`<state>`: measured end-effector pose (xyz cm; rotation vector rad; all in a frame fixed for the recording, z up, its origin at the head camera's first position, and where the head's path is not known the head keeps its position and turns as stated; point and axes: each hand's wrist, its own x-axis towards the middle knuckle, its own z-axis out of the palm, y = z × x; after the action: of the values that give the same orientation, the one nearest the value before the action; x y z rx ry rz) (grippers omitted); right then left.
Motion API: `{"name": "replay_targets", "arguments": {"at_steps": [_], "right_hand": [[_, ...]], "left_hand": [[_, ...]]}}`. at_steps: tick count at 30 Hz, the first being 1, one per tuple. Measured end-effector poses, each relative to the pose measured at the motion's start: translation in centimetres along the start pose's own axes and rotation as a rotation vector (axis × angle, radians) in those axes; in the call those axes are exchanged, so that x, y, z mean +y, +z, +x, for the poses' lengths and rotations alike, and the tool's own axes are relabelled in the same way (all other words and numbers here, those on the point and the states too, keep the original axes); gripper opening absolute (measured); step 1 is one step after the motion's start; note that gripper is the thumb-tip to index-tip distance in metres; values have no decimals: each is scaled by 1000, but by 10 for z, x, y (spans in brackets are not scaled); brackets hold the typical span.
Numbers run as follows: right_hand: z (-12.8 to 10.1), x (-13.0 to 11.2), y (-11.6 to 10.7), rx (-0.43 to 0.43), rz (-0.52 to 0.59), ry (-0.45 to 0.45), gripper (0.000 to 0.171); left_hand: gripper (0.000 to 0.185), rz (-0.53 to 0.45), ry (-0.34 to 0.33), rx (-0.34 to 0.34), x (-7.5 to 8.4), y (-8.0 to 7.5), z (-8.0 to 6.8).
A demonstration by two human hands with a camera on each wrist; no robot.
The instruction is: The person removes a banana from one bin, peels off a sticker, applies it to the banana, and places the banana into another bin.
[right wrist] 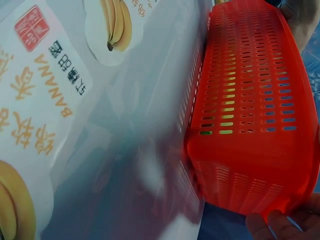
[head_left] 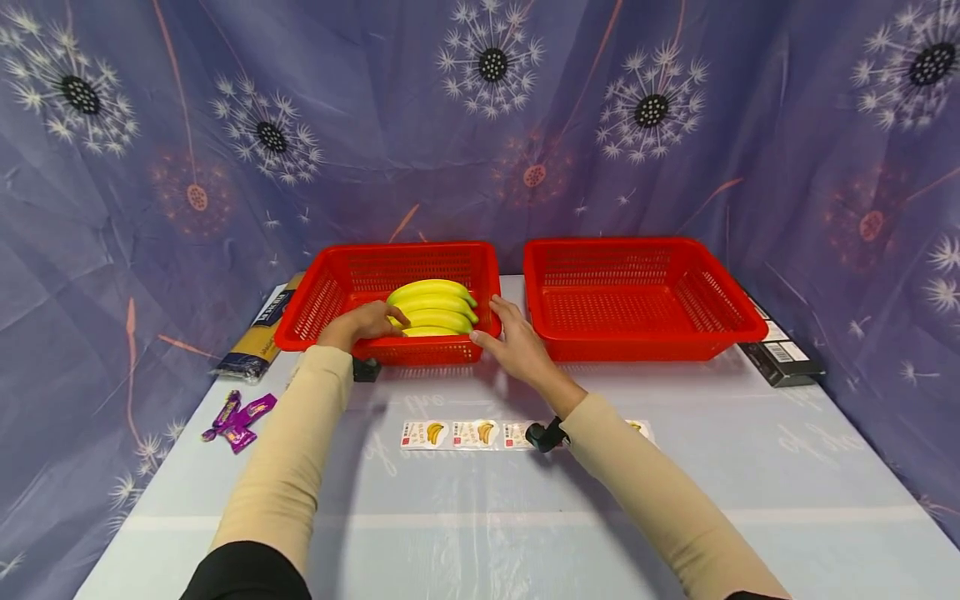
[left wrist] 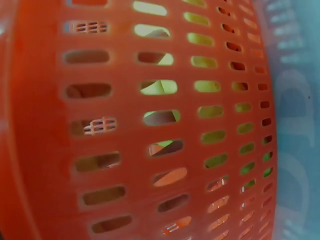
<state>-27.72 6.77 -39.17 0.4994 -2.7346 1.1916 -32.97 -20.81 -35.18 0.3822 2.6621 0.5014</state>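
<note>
A bunch of yellow bananas (head_left: 432, 309) lies in the left red basket (head_left: 330, 287). My left hand (head_left: 365, 322) reaches over the basket's front rim, and its curled fingers hold the left end of the bunch. My right hand (head_left: 512, 337) rests at the basket's front right corner, fingers fairly straight along the rim and thumb pointing toward the bananas. The left wrist view is filled by the slotted basket wall (left wrist: 125, 125), with yellow-green showing through the holes. In the right wrist view the basket (right wrist: 250, 115) is seen from outside, with fingertips (right wrist: 277, 225) at its lower edge.
A second red basket (head_left: 637, 296) stands empty to the right. A strip of banana picture labels (head_left: 450, 434) (right wrist: 45, 115) lies on the table before me. Purple wrappers (head_left: 237, 415) and a long packet (head_left: 258, 333) lie at the left, black boxes (head_left: 780, 357) at the right.
</note>
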Motion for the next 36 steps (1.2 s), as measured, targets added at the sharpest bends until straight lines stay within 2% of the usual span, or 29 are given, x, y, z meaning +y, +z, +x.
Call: {"name": "replay_targets", "arguments": {"at_steps": [5, 15, 25, 31, 36], "right_hand": [[0, -2, -2, 0, -9, -8, 72], [-1, -2, -3, 10, -2, 1, 71], [0, -1, 0, 5, -7, -7, 71], [-1, -2, 1, 6, -11, -7, 72], [0, -1, 0, 12, -19, -13, 72]], "left_hand": [[40, 7, -2, -53, 0, -1, 0], [43, 9, -32, -94, 0, -4, 1], [44, -4, -9, -74, -1, -3, -2], [45, -77, 9, -55, 7, -5, -5], [47, -81, 22, -43, 15, -6, -7]]}}
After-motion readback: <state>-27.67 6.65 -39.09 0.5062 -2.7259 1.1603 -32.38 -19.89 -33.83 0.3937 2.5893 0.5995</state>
